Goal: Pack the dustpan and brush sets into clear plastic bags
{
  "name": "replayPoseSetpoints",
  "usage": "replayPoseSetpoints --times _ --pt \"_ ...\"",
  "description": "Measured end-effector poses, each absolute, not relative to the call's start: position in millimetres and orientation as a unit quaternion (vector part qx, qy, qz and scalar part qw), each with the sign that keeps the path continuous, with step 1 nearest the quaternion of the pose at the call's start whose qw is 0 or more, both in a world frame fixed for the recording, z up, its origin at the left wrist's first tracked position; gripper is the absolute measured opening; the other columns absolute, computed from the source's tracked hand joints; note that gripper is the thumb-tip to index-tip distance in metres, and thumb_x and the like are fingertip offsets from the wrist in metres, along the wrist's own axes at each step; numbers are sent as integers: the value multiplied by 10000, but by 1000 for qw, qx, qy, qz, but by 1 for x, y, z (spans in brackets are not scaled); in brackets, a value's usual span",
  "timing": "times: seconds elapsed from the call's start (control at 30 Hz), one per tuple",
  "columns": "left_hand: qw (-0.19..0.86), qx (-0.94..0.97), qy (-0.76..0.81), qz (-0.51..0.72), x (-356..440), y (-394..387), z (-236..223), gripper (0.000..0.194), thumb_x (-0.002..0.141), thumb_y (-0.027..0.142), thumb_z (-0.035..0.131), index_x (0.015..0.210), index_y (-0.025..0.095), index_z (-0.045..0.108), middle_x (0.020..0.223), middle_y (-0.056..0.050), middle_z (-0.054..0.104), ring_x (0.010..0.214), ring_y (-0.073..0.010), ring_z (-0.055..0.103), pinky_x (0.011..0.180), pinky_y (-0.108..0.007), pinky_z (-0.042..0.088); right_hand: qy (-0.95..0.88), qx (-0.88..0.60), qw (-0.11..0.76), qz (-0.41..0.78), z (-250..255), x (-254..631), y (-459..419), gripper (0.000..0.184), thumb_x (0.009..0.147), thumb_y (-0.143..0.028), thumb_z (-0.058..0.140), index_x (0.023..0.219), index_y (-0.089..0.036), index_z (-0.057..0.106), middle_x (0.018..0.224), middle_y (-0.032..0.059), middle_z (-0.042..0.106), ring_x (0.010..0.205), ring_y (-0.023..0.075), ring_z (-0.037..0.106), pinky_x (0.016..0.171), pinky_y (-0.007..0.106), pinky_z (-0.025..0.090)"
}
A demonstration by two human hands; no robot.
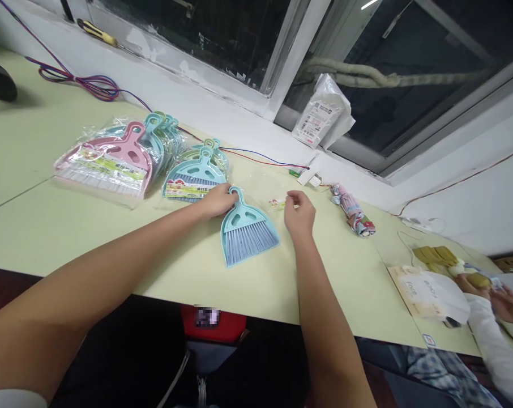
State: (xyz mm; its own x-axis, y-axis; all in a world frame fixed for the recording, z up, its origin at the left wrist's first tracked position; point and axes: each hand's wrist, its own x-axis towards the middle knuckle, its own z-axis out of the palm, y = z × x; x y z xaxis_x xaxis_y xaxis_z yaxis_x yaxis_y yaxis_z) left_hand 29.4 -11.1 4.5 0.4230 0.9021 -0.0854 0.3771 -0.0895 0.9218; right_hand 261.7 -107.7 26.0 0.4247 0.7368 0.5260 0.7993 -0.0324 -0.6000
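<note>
On the near part of the pale yellow-green table (256,300), a light-blue plastic dustpan (244,218), with a brush of grey-blue bristles (250,241) nested inside, lies flat, its wide edge toward the person and its looped handle pointing away. It lies between the two hands, touching the left one and a little apart from the right one. The left hand (218,201) grasps the looped handle from the left side, with thumb and fingers closed on it. The right hand (299,214) is raised beyond the right corner of the dustpan, its fingers curled, beside a thin transparent plastic wrapper with a printed label (277,204); whether the fingertips pinch this wrapper, one cannot tell. The step in hand seems to be the separating of the unwrapped set from its packaging. The next move probably calls for a steady hold on the handle by the left hand and a light, sure pinch by the right, because such film slips easily. Just beyond the left hand stands a group of wrapped light-blue and green dustpans (200,169), and farther left another wrapped group with a pink plastic dustpan (121,148) in front. Farthest, on the window ledge, rests a white plastic-wrapped package (322,113).
</note>
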Motion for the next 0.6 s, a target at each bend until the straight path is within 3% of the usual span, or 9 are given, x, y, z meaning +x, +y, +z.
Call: replayPoseSetpoints --times 0.1,0.23,0.4,0.6 --pt "426 713 486 274 25 -3 3 142 792 315 564 878 205 588 736 -48 670 655 -211 655 574 -278 458 -467 -795 383 -52 13 306 -102 356 863 -247 463 1120 -169 699 1113 132 721 1033 264 640 975 413 464" --pt "392 727 490 279 19 6 3 159 799 322 562 881 196 614 804 -63 702 759 -222 671 619 -270 463 -474 -822 315 1 -8 326 -97 396 881 -323 515 1220 -192 673 1270 134 666 1167 282 588 1047 432 426" --pt "411 718 477 296 16 11 1 158 803 336 569 873 201 614 761 -45 685 714 -203 656 586 -259 437 -570 -778 264 11 -23 313 -90 466 876 -362 572 1293 -161 622 1369 134 608 1299 251 512 1149 396 336" --pt "424 723 458 297 22 -3 8 157 818 314 563 907 197 617 729 -32 670 675 -196 650 579 -263 428 -588 -781 207 31 -18 299 -91 517 874 -514 598 1272 -185 614 1421 131 568 1322 264 487 1140 412 323"
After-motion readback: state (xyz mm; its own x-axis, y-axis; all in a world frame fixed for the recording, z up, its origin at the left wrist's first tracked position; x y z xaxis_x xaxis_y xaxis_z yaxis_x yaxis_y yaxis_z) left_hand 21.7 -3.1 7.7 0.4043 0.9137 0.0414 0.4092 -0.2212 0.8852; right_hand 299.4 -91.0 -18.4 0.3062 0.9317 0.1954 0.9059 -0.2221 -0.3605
